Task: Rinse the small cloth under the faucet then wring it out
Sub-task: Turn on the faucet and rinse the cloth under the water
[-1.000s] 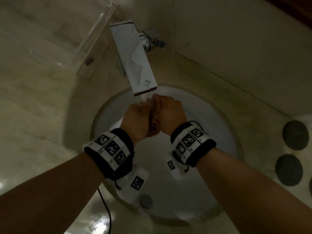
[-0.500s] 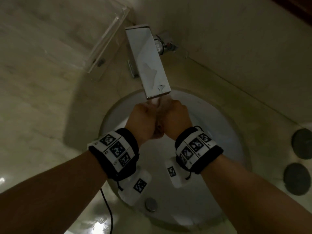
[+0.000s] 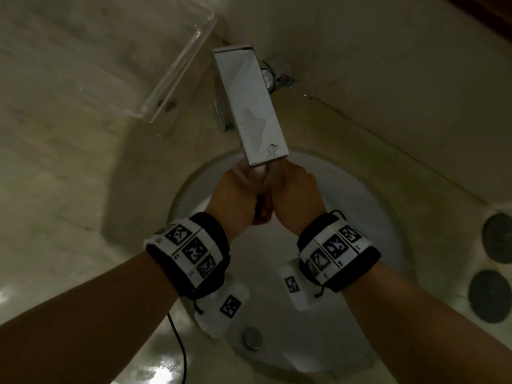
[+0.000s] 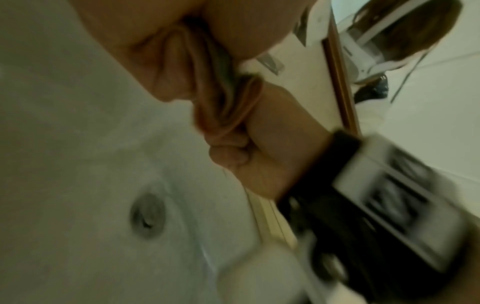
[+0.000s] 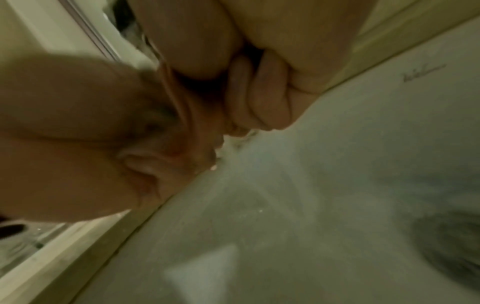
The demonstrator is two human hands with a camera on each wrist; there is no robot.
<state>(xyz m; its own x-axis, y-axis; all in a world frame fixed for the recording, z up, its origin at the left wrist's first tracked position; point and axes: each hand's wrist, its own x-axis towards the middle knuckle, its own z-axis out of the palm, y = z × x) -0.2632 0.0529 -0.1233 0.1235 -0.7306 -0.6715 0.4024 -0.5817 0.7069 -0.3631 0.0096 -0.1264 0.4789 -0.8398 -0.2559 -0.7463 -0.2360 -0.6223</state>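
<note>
Gripping together under the faucet (image 3: 250, 106), the left hand (image 3: 235, 199) and right hand (image 3: 297, 195) squeeze the small cloth (image 4: 221, 111), bunched between both fists, its long axis hanging toward the sink (image 3: 374, 217).

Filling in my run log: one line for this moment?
phase: rinsing | left hand: grips small cloth | right hand: grips cloth | place: under faucet, over sink

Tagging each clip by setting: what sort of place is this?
Most likely a bathroom: a round white basin sunk in a stone counter, a flat chrome faucet over it, and a glass shelf on the wall.
</note>
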